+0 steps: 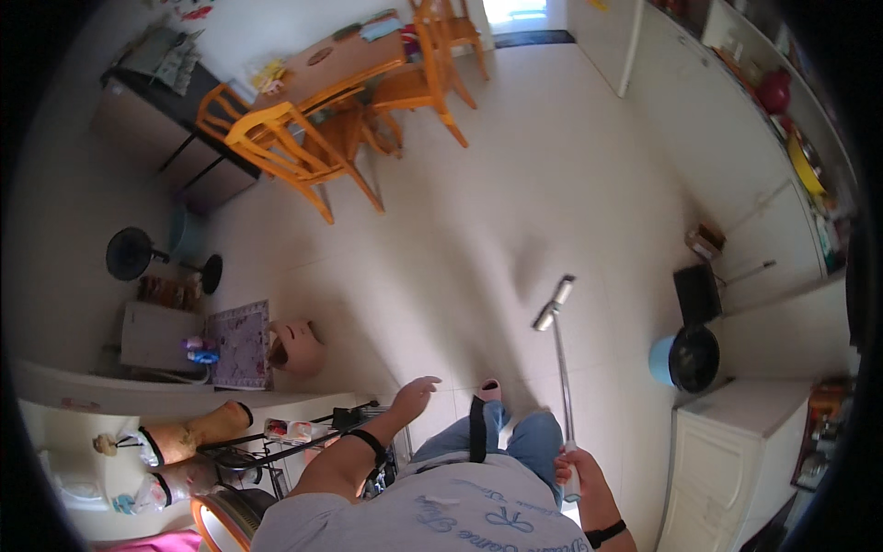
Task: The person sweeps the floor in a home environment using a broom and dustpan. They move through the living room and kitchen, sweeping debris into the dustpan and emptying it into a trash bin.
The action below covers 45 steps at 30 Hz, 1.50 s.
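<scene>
My right hand [579, 470] is closed around the white handle of a mop or floor sweeper [564, 379] with a metal pole. Its wide head [554, 303] is at the pole's far end, over the pale tiled floor in front of me; whether it touches the floor I cannot tell. My left hand [416, 399] is held out over the floor with its fingers apart and nothing in it. Black bands circle both forearms. A pink slipper [490, 390] shows on one foot.
Wooden chairs [296, 155] surround a table [324, 65] ahead. At left lie a pink bin-like container [296, 347] and a patterned mat [240, 345]. A black rack [269, 448] stands near my left arm. Right are a bucket [662, 360], a dustpan [697, 293] and a white cabinet [731, 448].
</scene>
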Available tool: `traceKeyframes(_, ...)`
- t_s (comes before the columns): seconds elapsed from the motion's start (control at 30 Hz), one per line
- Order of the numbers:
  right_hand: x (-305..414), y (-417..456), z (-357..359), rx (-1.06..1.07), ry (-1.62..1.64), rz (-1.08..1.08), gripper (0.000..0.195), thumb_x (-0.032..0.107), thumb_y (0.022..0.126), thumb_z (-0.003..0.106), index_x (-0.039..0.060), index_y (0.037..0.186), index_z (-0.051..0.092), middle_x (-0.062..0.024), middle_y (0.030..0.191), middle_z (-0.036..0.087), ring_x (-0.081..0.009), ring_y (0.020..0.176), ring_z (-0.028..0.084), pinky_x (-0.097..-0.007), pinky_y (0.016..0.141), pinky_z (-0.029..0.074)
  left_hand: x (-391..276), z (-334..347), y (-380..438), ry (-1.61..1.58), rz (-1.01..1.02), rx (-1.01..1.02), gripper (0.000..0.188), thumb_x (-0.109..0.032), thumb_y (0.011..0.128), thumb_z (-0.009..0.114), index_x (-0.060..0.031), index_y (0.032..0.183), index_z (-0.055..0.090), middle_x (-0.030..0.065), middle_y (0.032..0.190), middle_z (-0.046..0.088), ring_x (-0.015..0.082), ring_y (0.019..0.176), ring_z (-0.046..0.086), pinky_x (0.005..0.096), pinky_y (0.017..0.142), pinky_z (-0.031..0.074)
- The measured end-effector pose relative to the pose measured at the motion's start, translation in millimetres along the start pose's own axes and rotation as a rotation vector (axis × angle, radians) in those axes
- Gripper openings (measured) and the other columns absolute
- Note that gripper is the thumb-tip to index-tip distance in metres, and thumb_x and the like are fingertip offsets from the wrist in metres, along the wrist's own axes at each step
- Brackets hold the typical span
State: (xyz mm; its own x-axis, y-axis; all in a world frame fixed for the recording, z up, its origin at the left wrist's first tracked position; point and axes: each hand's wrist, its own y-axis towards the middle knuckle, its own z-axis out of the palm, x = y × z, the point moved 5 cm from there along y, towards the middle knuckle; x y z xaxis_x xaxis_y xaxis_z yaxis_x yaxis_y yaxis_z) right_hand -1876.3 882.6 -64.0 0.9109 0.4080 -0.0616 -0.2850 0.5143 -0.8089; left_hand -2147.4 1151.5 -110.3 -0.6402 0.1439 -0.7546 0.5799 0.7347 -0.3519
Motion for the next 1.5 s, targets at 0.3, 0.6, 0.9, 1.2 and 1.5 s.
traceKeyframes(0.3, 87.1, 262.1, 113.7, 0.061, -0.502, 0.272, 0.015, 0.013, 0.080, 0.052, 0.0002, 0.072, 0.054, -0.0046, 0.057, 0.052, -0.0159, 0.045, 0.049, -0.0282, 0.044, 0.042, -39.4, -17.9, 78.6, 0.066, 0.077, 0.081, 0.030, -0.005, 0.086, 0.046, -0.0093, 0.115, 0.053, 0.0116, 0.092, 0.061, 0.0211, 0.083, 0.058, 0.0311, 0.074, 0.047)
traceKeyframes(0.6, 303.9, 325.2, 126.1, 0.179, -0.035, 0.226, 0.010, 0.008, 0.080, 0.051, 0.0005, 0.074, 0.051, -0.0037, 0.059, 0.051, -0.0098, 0.045, 0.049, -0.0207, 0.042, 0.043, 57.9, -142.4, 110.8, 0.106, -0.476, -0.098, 0.036, -0.009, 0.083, 0.045, -0.0132, 0.119, 0.049, 0.0076, 0.089, 0.063, 0.0201, 0.087, 0.059, 0.0329, 0.079, 0.045)
traceKeyframes(0.9, 359.5, 180.9, 38.4, -0.346, -0.115, -0.040, 0.010, 0.013, 0.080, 0.051, 0.0045, 0.076, 0.053, -0.0019, 0.056, 0.050, -0.0098, 0.040, 0.046, -0.0254, 0.036, 0.041, 89.4, -135.6, 120.9, 0.015, -0.657, -0.036, 0.036, -0.020, 0.086, 0.047, -0.0165, 0.121, 0.046, 0.0124, 0.090, 0.063, 0.0243, 0.085, 0.060, 0.0341, 0.076, 0.046)
traceKeyframes(1.2, 343.3, 212.0, 248.7, -0.054, -0.428, -0.014, 0.007, 0.010, 0.079, 0.050, 0.0115, 0.078, 0.043, -0.0024, 0.055, 0.044, -0.0125, 0.040, 0.044, -0.0306, 0.036, 0.042, 69.1, -200.6, 262.1, -0.184, -0.485, -0.078, 0.035, -0.030, 0.094, 0.034, -0.0116, 0.122, 0.044, 0.0119, 0.088, 0.061, 0.0210, 0.080, 0.058, 0.0326, 0.076, 0.046)
traceKeyframes(1.5, 372.2, 538.3, 546.8, 0.099, -0.416, 0.083, 0.011, 0.012, 0.081, 0.054, 0.0039, 0.073, 0.051, -0.0040, 0.055, 0.050, -0.0122, 0.042, 0.048, -0.0240, 0.041, 0.042, 147.8, -368.4, 385.3, -0.319, -0.242, -0.165, 0.031, -0.023, 0.095, 0.034, -0.0068, 0.119, 0.047, 0.0058, 0.085, 0.057, 0.0154, 0.080, 0.053, 0.0289, 0.077, 0.044)
